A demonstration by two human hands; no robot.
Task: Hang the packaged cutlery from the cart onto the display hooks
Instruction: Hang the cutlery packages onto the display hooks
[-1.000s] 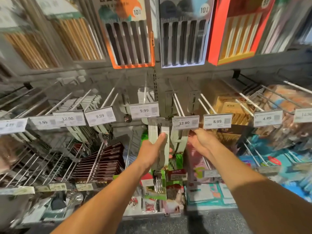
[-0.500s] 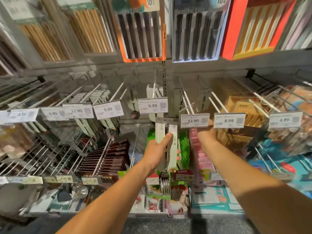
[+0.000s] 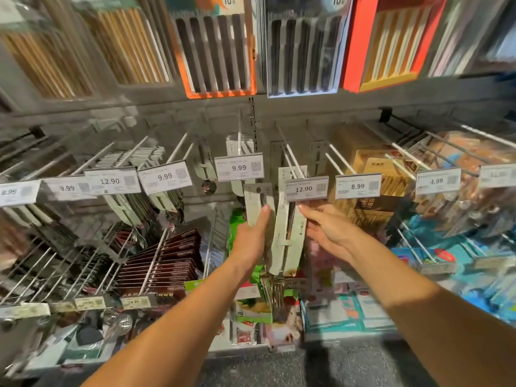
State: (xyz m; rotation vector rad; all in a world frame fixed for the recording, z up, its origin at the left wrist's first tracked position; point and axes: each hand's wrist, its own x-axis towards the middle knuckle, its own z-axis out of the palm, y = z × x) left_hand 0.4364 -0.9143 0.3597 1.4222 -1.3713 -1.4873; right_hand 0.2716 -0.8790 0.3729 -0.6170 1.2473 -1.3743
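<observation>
White card sleeves with steel forks in them, that's what both hands are busy with at the middle of the display. Left hand grips one fork pack from the side, thumb laid up along the front of the card and the other fingers wrapped behind it, so it's clamped on that pack. The pack's top end sits just left of the 12.90 price tag and below the 9.99 tag; I can't tell if its hole is on a hook or not. The tines stick out at the bottom, under the wrist.

Right next to it a second fork pack hangs from the white double hook behind the 12.90 tag, tilted a bit so its lower end swings left. Right hand is just to its right, fingers mostly straight and spread a little, fingertips touching the pack's right edge near the top, not curled round anything.

Around that: more price tags in a row (8.99, 4.99), tan boxes hanging on the right, dark red chopstick packs on wire hooks lower left, and big chopstick sets on the shelf above, one in an orange frame and one in a red box. Left side and far right are pretty blurry
</observation>
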